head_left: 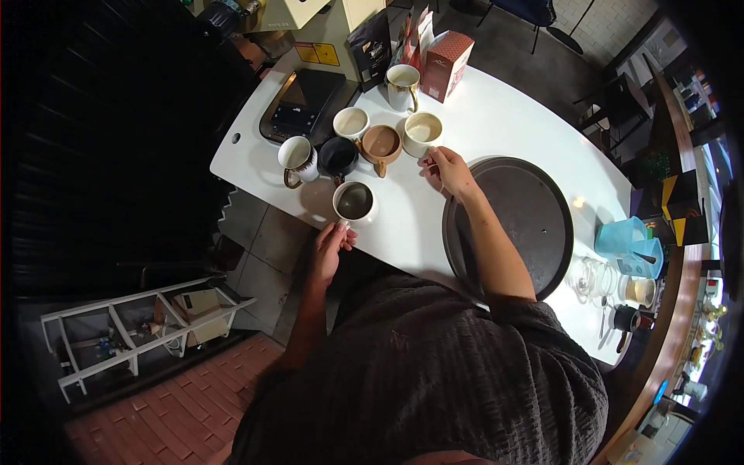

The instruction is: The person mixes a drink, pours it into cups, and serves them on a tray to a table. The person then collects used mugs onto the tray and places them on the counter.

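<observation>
My left hand (333, 246) is closed on the handle of a white mug (373, 209) with a dark inside, near the table's front edge. Fingers of my right hand (448, 169) pinch at the handle of a cream mug (423, 133), mostly covering that handle. Between and behind them stand a brown mug (381, 142), a black mug (339, 158) and another cream mug (351, 122). A white mug with a gold-brown handle (297, 155) is at the left. Farther back is a tall white mug with a gold handle (402, 87). All stand upright.
A large round dark tray (519, 225) lies under my right forearm. A black scale (304, 102) sits at the back left, by coffee bags (370, 48) and a red box (448, 66). Blue pitchers (621, 237) and glassware (595, 277) stand at the far right.
</observation>
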{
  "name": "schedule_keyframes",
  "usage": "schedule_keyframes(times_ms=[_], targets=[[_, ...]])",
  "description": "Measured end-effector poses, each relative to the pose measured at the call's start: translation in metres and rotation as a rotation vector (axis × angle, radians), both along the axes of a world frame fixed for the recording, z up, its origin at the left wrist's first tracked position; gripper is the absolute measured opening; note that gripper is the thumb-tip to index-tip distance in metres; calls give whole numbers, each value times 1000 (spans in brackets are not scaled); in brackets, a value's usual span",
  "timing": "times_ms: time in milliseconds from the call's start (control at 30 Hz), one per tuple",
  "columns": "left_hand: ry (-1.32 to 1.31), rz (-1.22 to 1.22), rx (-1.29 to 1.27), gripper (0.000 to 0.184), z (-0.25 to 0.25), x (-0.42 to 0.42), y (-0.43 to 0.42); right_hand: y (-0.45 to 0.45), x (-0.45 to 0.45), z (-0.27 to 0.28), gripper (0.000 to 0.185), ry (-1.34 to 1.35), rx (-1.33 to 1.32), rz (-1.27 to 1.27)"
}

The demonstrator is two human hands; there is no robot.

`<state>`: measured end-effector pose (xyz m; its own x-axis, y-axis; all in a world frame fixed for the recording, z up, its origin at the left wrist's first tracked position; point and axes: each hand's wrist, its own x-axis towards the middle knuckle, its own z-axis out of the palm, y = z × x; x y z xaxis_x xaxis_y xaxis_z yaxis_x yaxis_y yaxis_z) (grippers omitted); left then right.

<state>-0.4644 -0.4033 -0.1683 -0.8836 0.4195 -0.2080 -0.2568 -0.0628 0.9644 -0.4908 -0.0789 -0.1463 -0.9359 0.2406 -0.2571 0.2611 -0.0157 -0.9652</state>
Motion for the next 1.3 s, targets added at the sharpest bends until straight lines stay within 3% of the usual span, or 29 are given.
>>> schedule_keyframes(times_ms=[433, 767, 867, 1067, 1167, 1233, 1300], targets=[[-19, -41, 26, 27, 5, -4, 3, -4, -13, -8, 35, 24, -104, -4], [-62, -21, 32, 28, 3, -9, 9, -5, -21, -8, 35, 64, 3, 18], [-43, 10, 7, 28, 6, -9, 16, -8, -18, -2, 34, 30, -23, -32], [-20, 24, 86, 29, -4, -12, 21, -1, 6, 10, 39, -39, 182, -173], [19, 32, 71, 29, -9, -13, 24, 19, 34, 4, 34, 14, 275, -217], [9, 33, 65, 27, -3, -12, 26, 32, 58, 2, 27, 185, 423, -367], [-8, 31, 61, 27, 1, -8, 30, 45, 86, 6, 23, 267, 346, -479]])
